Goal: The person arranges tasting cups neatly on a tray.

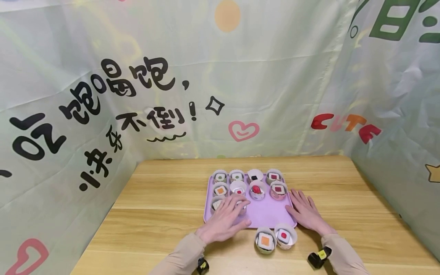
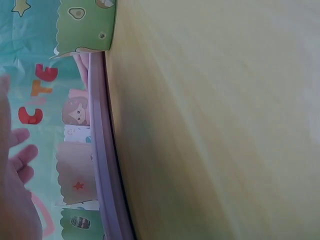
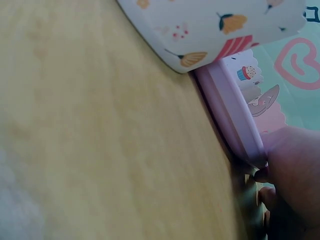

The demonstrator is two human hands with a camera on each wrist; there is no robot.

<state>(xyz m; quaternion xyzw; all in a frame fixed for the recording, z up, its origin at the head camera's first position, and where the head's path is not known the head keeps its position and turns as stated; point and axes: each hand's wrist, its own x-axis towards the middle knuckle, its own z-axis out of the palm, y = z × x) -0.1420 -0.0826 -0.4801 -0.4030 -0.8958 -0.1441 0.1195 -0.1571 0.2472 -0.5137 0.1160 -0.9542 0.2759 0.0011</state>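
A lilac tray (image 1: 266, 214) lies on the table, bearing several small paper cups, each with a sushi-like piece inside. My left hand (image 1: 223, 219) hovers or rests over the tray's front left, fingers extended, partly covering a cup (image 1: 215, 205); whether it touches that cup I cannot tell. At the tray's right edge lies my right hand (image 1: 306, 210), fingers spread, thumb by the rim; the right wrist view shows this hand (image 3: 295, 170) against the tray rim (image 3: 232, 110). Two cups stand off the tray in front: a green one (image 1: 265, 250) with an orange-centred piece and a white one (image 1: 287, 244) with a red-centred piece.
The wooden table (image 1: 154, 229) extends around the tray. A printed cloth (image 1: 275, 76) hangs behind and at both sides. At the tray's back right stands a cup (image 1: 274, 170) with a dark red-centred piece.
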